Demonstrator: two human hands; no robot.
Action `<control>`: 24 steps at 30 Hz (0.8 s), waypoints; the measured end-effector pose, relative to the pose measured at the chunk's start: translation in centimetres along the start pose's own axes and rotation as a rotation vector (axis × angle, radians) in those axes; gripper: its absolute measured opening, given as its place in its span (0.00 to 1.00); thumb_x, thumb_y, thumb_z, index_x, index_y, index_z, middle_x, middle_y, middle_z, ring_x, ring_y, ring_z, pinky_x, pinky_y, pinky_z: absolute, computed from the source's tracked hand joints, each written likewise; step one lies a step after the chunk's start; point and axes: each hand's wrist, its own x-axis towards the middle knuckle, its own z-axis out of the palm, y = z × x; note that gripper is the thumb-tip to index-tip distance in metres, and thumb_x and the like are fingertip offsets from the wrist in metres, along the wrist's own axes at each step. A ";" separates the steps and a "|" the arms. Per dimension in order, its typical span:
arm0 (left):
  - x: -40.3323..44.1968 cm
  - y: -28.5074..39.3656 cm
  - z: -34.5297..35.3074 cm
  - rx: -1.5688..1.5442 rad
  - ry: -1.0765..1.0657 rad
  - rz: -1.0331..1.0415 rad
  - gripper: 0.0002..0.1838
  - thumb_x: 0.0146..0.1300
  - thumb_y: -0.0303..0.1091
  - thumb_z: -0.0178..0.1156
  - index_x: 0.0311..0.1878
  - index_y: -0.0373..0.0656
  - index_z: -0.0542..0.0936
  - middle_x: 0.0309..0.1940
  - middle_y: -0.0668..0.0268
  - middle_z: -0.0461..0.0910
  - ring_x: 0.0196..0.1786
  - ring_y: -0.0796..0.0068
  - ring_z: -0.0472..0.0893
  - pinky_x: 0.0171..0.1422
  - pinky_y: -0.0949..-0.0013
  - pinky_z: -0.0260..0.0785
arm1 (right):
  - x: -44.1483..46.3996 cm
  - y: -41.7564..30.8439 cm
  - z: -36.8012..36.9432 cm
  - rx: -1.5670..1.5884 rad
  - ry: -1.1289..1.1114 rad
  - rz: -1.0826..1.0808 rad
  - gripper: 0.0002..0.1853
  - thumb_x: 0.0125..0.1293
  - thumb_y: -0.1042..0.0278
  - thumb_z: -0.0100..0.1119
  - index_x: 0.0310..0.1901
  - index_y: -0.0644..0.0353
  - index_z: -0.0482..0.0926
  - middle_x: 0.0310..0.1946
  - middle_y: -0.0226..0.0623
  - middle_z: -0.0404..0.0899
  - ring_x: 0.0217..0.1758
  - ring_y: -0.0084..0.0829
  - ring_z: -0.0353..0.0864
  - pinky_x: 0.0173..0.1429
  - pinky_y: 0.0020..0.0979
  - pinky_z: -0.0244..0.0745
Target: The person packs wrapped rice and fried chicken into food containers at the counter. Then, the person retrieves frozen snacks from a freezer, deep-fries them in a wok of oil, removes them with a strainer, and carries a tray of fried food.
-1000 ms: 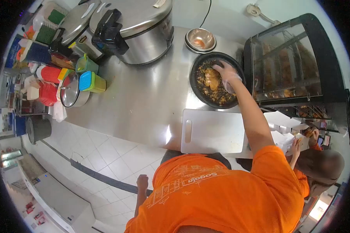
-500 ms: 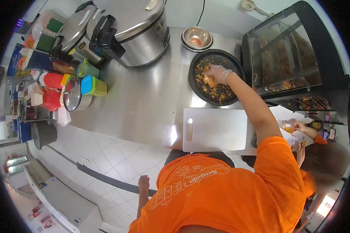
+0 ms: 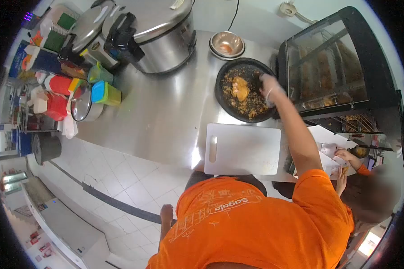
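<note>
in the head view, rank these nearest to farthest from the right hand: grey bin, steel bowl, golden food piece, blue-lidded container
From the right hand:
1. Golden food piece: left, in the black pan
2. Steel bowl: behind the pan
3. Blue-lidded container: far left
4. Grey bin: beyond the counter's left end

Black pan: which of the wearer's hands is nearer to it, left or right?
Right. The right hand is over the right side of the black pan; the left hand hangs well away from it, lower left in view.
</note>
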 end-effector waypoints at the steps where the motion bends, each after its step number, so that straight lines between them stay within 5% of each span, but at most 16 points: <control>1: 0.2 -2.7 3.5 -0.571 0.150 -0.050 0.11 0.65 0.29 0.54 0.41 0.42 0.85 0.36 0.59 0.86 0.41 0.58 0.85 0.47 0.55 0.78 | -0.7 -1.8 -1.2 0.394 -0.049 0.212 0.26 0.73 0.56 0.61 0.68 0.53 0.70 0.39 0.45 0.83 0.34 0.36 0.83 0.42 0.34 0.83; 3: -0.5 -2.8 2.4 -0.359 0.299 0.152 0.12 0.65 0.30 0.52 0.39 0.41 0.86 0.35 0.59 0.86 0.39 0.59 0.85 0.47 0.56 0.78 | -3.7 -4.2 -4.3 0.666 -0.242 0.250 0.18 0.73 0.51 0.65 0.53 0.54 0.77 0.35 0.37 0.79 0.25 0.25 0.72 0.34 0.24 0.77; 7: -0.9 0.3 0.2 -0.662 0.229 -0.139 0.11 0.64 0.32 0.54 0.39 0.40 0.86 0.36 0.60 0.87 0.38 0.61 0.86 0.45 0.60 0.78 | -12.7 -6.4 -3.6 0.570 -0.180 -0.041 0.23 0.68 0.48 0.71 0.54 0.55 0.77 0.32 0.34 0.80 0.29 0.22 0.78 0.28 0.23 0.76; 8: -1.2 1.0 0.1 -0.787 0.198 -0.244 0.11 0.64 0.33 0.55 0.38 0.40 0.86 0.35 0.60 0.87 0.38 0.62 0.86 0.45 0.62 0.79 | -12.6 -6.4 -2.2 0.439 -0.121 -0.072 0.32 0.68 0.51 0.73 0.66 0.59 0.73 0.33 0.34 0.81 0.30 0.22 0.78 0.31 0.25 0.76; 9: -1.6 1.1 -0.1 -0.906 0.163 -0.348 0.11 0.64 0.34 0.55 0.38 0.40 0.86 0.35 0.60 0.87 0.37 0.63 0.86 0.45 0.63 0.79 | -12.5 -6.4 -0.6 0.359 -0.083 -0.158 0.35 0.67 0.51 0.74 0.68 0.59 0.71 0.36 0.35 0.81 0.30 0.24 0.79 0.34 0.27 0.78; 10: -0.6 -2.6 3.7 -0.469 0.390 0.211 0.10 0.66 0.32 0.55 0.41 0.40 0.84 0.34 0.61 0.88 0.35 0.67 0.86 0.43 0.65 0.79 | -12.3 -6.4 1.1 0.278 -0.041 -0.243 0.37 0.66 0.52 0.75 0.71 0.58 0.70 0.38 0.36 0.82 0.30 0.25 0.80 0.36 0.29 0.79; 14: -1.1 0.5 0.6 -0.844 0.222 -0.252 0.08 0.66 0.29 0.58 0.45 0.39 0.82 0.34 0.60 0.88 0.35 0.70 0.86 0.42 0.66 0.79 | -10.5 -7.6 0.6 -0.189 0.078 -0.455 0.41 0.70 0.50 0.68 0.78 0.58 0.62 0.47 0.50 0.85 0.37 0.34 0.86 0.45 0.37 0.82; 17: -1.2 0.0 1.6 -1.127 0.258 -0.322 0.08 0.66 0.29 0.58 0.44 0.39 0.83 0.33 0.60 0.88 0.35 0.71 0.86 0.42 0.66 0.79 | -15.9 -12.6 0.3 -0.261 0.075 -0.248 0.39 0.74 0.45 0.60 0.79 0.56 0.61 0.56 0.66 0.82 0.60 0.55 0.84 0.65 0.49 0.77; 19: -1.1 -0.4 1.5 -0.901 0.286 -0.158 0.07 0.65 0.28 0.57 0.41 0.40 0.84 0.33 0.61 0.87 0.34 0.70 0.85 0.41 0.66 0.78 | -13.2 -8.6 3.5 -0.401 0.150 -0.323 0.39 0.74 0.44 0.58 0.79 0.57 0.61 0.58 0.68 0.80 0.67 0.60 0.79 0.72 0.52 0.73; 20: -1.1 -0.5 1.2 -0.788 0.322 -0.001 0.07 0.65 0.28 0.57 0.40 0.40 0.84 0.33 0.61 0.87 0.34 0.70 0.85 0.41 0.66 0.78 | -9.8 -4.6 6.5 -0.747 -0.044 -0.158 0.38 0.74 0.44 0.56 0.78 0.59 0.62 0.58 0.66 0.81 0.66 0.61 0.79 0.72 0.51 0.72; 21: -1.0 -0.6 0.8 -0.677 0.356 0.161 0.07 0.65 0.28 0.57 0.40 0.40 0.85 0.33 0.62 0.86 0.34 0.70 0.85 0.41 0.66 0.78 | -8.0 -1.0 8.7 -0.806 -0.060 -0.261 0.38 0.73 0.44 0.60 0.77 0.54 0.63 0.62 0.63 0.79 0.67 0.59 0.78 0.70 0.49 0.72; 23: 0.6 -0.2 0.6 -0.652 0.331 0.063 0.06 0.65 0.28 0.58 0.38 0.40 0.84 0.33 0.62 0.85 0.35 0.68 0.84 0.41 0.64 0.78 | -4.9 -3.4 6.9 -0.646 -0.324 -0.156 0.39 0.73 0.44 0.60 0.76 0.59 0.62 0.61 0.65 0.79 0.67 0.60 0.78 0.71 0.50 0.71; 24: -0.4 -0.7 0.2 -0.631 0.293 0.007 0.06 0.64 0.28 0.58 0.37 0.40 0.84 0.33 0.63 0.85 0.35 0.68 0.84 0.42 0.63 0.78 | -6.2 -4.0 6.1 -0.639 -0.244 -0.192 0.38 0.73 0.45 0.60 0.75 0.59 0.62 0.61 0.66 0.79 0.66 0.60 0.78 0.70 0.50 0.71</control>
